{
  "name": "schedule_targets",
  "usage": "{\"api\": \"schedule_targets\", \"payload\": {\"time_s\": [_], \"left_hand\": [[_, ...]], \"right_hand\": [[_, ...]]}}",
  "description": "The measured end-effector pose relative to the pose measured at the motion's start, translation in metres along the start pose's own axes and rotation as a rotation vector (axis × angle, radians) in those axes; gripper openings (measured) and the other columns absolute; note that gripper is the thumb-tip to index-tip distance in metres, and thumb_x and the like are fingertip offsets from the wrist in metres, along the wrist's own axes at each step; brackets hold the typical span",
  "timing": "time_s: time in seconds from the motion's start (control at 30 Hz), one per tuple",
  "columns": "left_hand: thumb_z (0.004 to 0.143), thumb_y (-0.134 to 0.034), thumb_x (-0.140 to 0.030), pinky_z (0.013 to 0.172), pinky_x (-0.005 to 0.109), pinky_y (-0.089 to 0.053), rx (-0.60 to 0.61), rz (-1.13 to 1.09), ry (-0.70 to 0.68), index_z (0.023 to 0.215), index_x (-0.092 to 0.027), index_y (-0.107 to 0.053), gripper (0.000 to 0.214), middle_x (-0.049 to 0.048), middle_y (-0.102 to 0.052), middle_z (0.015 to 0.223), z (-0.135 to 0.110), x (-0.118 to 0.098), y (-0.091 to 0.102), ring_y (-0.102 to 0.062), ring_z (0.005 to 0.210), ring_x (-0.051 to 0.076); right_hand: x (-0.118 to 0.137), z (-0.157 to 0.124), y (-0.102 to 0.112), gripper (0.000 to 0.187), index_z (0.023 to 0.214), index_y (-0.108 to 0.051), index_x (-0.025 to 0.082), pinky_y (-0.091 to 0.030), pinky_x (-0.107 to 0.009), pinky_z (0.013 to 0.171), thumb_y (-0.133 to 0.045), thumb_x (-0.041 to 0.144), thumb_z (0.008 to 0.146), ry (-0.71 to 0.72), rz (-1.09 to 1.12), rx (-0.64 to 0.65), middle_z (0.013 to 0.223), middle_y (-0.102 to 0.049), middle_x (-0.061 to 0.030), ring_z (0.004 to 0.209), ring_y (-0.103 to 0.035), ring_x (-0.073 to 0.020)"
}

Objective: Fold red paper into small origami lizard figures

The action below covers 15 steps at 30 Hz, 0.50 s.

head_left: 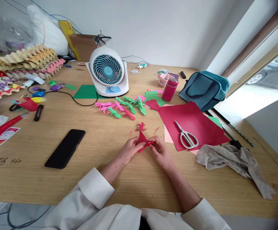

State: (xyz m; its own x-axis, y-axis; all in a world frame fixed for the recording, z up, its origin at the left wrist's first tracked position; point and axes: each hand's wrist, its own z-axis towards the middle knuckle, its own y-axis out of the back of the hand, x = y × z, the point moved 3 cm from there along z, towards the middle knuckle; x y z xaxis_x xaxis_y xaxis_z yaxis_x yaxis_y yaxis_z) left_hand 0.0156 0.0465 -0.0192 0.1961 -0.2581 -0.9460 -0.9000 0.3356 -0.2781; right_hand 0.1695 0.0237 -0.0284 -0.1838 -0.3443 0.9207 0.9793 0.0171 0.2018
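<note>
A small folded piece of red paper is held just above the wooden table, pinched between both hands. My left hand grips its left side with closed fingers. My right hand pinches its right end. A finished red paper figure lies just beyond the hands. Further back is a row of pink and green folded figures. Red paper sheets lie to the right with white-handled scissors on top.
A black phone lies left of the hands. A white desk fan stands at the back centre, a red bottle and teal bag to the right. A grey cloth is at right; paper crafts, a marker at left.
</note>
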Motion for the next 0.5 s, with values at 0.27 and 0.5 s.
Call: {"api": "schedule_targets", "payload": {"time_s": [0.27, 0.5], "left_hand": [[0.074, -0.076, -0.037, 0.093, 0.037, -0.05, 0.035, 0.038, -0.122, 0.108, -0.016, -0.065, 0.041, 0.0099, -0.069, 0.113, 0.001, 0.0065, 0.0041, -0.065, 0.105, 0.025], [0.076, -0.073, -0.029, 0.098, 0.035, -0.046, -0.057, 0.199, -0.254, 0.1, -0.017, -0.067, 0.028, 0.0078, -0.066, 0.11, 0.0038, 0.008, 0.0091, -0.061, 0.107, 0.022]], "right_hand": [[-0.0009, -0.0014, -0.003, 0.035, 0.124, -0.046, 0.027, -0.055, -0.036, 0.086, -0.053, 0.041, 0.093, -0.021, 0.03, -0.013, 0.135, -0.042, -0.0116, 0.096, -0.062, -0.0177], [-0.0023, -0.0012, -0.0061, 0.042, 0.126, -0.044, 0.028, -0.055, -0.039, 0.088, -0.056, 0.047, 0.091, -0.116, 0.127, 0.031, 0.135, -0.046, -0.0124, 0.099, -0.063, -0.0195]]}}
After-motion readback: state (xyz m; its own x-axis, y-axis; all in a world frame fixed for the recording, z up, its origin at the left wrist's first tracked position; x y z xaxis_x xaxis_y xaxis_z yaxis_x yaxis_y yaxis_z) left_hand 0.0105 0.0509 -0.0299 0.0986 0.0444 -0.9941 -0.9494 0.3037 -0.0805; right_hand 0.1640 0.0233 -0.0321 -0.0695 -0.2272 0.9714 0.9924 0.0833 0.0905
